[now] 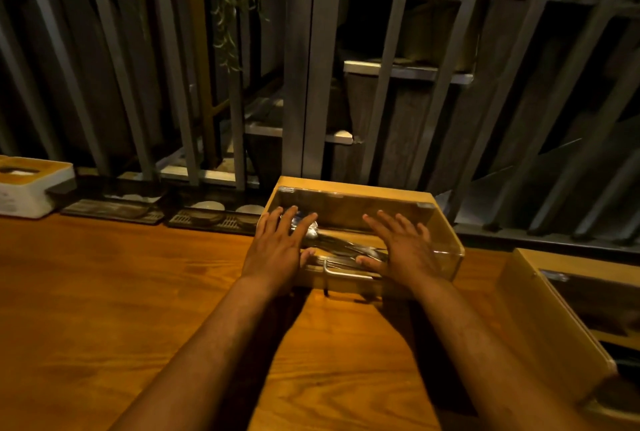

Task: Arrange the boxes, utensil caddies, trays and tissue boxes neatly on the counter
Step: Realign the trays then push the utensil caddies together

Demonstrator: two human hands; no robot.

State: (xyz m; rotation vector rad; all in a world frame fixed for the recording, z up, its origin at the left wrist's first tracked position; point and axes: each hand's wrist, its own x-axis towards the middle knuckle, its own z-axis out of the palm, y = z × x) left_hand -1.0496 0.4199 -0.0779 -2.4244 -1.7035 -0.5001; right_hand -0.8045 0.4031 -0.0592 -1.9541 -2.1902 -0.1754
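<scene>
- the step in hand looks like the placing of 1 utensil caddy [360, 233], a wooden box with a clear lid, at the far edge of the wooden counter [121, 292], close to the metal railing [308, 66].
- the left hand [277, 250] lies flat on the left part of the clear lid, with fingers straight and spread; it grasps nothing.
- the right hand [401, 247] lies flat on the right part of the lid in the same way, fingers straight and released, and its thumb is near the metal handle [346, 273] at the near side of the caddy.
- inside the caddy, under the lid, there is metal cutlery [343, 247]; i can see spoon shapes, but how many pieces i cannot tell.
- i think the next move calls for a soft push or a small turn with both palms, so that the caddy stands straight along the far edge.
- a second wooden caddy [561, 323] stands at the right, apart from the first one and turned at an angle; what it contains is too dark to tell. it probably needs aligning after.
- a white tissue box [31, 188] stands at the far left of the counter, well apart from the caddies.
- 2 dark slatted trays [114, 210] with pale round dishes on them lie along the far edge, between the tissue box and the first caddy.
</scene>
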